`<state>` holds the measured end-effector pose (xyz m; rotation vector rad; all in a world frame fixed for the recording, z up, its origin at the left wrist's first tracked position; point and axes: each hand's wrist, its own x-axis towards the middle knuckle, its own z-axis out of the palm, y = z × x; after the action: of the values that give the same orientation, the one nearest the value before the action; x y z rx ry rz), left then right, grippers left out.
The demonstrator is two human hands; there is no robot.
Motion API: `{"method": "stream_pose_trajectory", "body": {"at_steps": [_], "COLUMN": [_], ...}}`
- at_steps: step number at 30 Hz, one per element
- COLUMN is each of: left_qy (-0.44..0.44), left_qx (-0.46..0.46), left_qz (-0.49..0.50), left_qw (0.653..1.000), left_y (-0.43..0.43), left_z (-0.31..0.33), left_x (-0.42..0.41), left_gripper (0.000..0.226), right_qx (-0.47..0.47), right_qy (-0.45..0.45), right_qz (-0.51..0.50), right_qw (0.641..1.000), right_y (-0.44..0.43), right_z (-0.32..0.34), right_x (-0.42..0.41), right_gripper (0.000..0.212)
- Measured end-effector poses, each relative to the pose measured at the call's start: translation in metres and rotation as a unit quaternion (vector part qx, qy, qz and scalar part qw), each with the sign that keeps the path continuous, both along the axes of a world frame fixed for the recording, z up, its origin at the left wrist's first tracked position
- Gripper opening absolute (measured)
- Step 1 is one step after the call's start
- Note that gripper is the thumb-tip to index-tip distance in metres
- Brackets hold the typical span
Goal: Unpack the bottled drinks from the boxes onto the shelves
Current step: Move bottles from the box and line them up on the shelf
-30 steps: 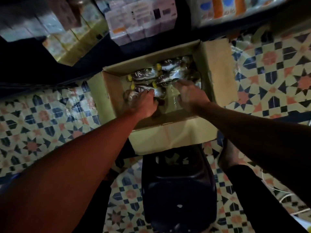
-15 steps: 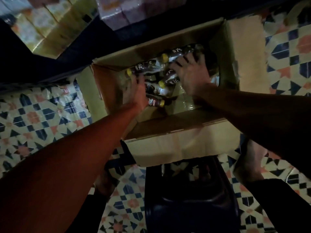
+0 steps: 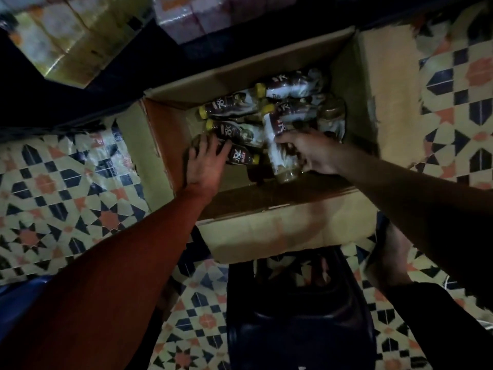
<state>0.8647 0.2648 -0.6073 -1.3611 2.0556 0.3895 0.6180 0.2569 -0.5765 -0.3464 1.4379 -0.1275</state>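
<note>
Patterned floor tiles (image 3: 66,196) surround an open cardboard box (image 3: 165,134), where the bottled drinks (image 3: 234,105) lie on their sides; the right hand (image 3: 312,153) has its fingers clamped around one tilted bottle (image 3: 277,145), base toward the person; the left hand (image 3: 205,164) rests with fingers spread on a low bottle (image 3: 241,157), whose long axis runs across them, cap to the right; I judge these fingers must curl around it next.
</note>
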Motion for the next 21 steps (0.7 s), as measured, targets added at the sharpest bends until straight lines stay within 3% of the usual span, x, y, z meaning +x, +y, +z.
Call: {"method": "stream_pose_trajectory", "body": {"at_steps": [5,8,10,13,17,21], "left_qy": [-0.004,0.001,0.03,0.135,0.225,0.291], "left_qx": [-0.002,0.037,0.143,0.296,0.344,0.357], "left_qz": [-0.03,-0.023,0.054,0.241,0.383,0.503], "left_qw": [1.0,0.999,0.988,0.914,0.827,0.731], "left_y": [-0.008,-0.009,-0.01,-0.008,-0.009,-0.014], "left_z": [-0.003,-0.004,0.001,0.02,0.044,0.078], "left_x": [-0.004,-0.003,-0.003,-0.011,-0.024,-0.039], "left_gripper": [0.083,0.073,0.075,0.075,0.075,0.056], "right_qx": [0.042,0.019,-0.023,-0.073,-0.053,-0.051], "right_qy": [-0.069,-0.02,0.012,0.056,0.076,0.057], "right_qz": [-0.086,0.004,0.047,-0.005,-0.114,-0.138], "right_qw": [0.993,1.0,0.999,0.996,0.989,0.987], "right_y": [0.017,0.018,0.019,0.021,0.026,0.033], "right_z": [-0.008,0.002,0.009,0.021,0.039,0.068], "right_x": [-0.005,0.004,0.009,0.01,0.017,0.022], "right_gripper": [0.027,0.044,0.056,0.045,0.024,0.019]}}
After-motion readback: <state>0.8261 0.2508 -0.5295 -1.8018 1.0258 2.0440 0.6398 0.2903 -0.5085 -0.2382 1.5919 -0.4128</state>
